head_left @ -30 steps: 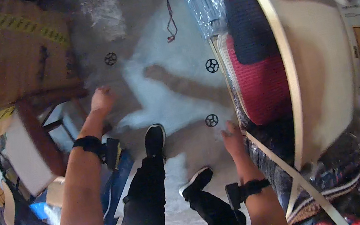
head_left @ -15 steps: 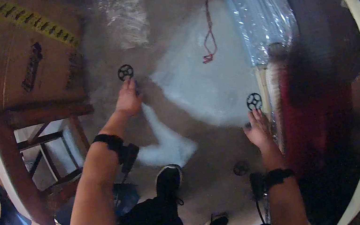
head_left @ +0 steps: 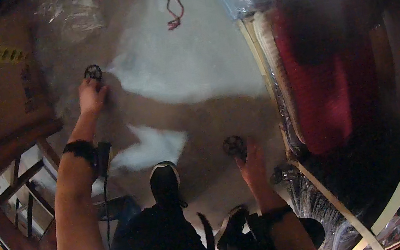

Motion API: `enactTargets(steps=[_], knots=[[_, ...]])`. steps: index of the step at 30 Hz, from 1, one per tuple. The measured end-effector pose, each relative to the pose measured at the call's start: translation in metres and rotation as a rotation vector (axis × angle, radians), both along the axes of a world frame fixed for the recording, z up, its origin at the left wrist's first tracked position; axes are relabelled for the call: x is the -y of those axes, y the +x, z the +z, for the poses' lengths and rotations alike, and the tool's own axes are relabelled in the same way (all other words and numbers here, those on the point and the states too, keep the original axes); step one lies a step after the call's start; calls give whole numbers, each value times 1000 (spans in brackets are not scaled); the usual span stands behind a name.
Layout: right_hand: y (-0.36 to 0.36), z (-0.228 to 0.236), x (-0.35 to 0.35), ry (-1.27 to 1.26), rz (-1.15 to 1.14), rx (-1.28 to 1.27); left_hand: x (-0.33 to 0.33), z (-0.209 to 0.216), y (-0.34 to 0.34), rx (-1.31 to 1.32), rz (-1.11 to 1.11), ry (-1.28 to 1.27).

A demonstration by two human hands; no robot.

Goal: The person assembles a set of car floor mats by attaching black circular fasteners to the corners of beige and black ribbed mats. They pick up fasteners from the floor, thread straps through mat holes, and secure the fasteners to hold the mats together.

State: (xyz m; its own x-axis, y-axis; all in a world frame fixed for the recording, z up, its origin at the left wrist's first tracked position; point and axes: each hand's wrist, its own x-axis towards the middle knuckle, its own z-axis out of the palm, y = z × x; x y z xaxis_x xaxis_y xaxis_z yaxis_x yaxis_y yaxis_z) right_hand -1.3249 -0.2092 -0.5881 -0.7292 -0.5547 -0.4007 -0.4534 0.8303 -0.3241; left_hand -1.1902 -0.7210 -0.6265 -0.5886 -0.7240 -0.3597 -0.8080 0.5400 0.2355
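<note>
Crowding hands (head_left: pixel 92 96): wrapped furniture (head_left: pixel 319 78), chair (head_left: pixel 13 177).

Bare floor (head_left: pixel 185 69) lies open between the left hand (head_left: pixel 91 96) and right hand (head_left: pixel 252 161). A wrapped frame (head_left: pixel 278 85) walls the right side; a box (head_left: pixel 9 93) and chair (head_left: pixel 18 176) close the left. A red cord (head_left: pixel 172 2) lies ahead, a shoe (head_left: pixel 163 176) below.

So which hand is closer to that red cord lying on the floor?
Left. The left hand is down-left of the red cord, by a black wheel; the right hand sits much lower.
</note>
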Motion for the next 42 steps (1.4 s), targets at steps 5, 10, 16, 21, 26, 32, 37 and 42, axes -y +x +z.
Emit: enactTargets(steps=[5,10,16,21,26,32,37,42], knots=[[-14,10,28,159,-33,29,-41,-13,-3,-159,73,-260],[-19,3,52,295,-21,93,-29,-19,0,-100,134,-183],[0,-3,39,226,-249,568,-23,-27,5,-111,156,-169],[28,-13,-30,-212,-593,236,-27,-37,-7,-155,151,-181],[17,-25,-35,90,-468,-64,30,-70,17,-121,95,-17],[17,-22,-42,39,-517,132,-30,-58,-8,-235,141,51],[70,-49,-124,-1023,-1420,437,-114,-5,-37,-365,41,374],[76,-55,-173,-1160,-1735,220,-131,9,2,-269,84,528]])
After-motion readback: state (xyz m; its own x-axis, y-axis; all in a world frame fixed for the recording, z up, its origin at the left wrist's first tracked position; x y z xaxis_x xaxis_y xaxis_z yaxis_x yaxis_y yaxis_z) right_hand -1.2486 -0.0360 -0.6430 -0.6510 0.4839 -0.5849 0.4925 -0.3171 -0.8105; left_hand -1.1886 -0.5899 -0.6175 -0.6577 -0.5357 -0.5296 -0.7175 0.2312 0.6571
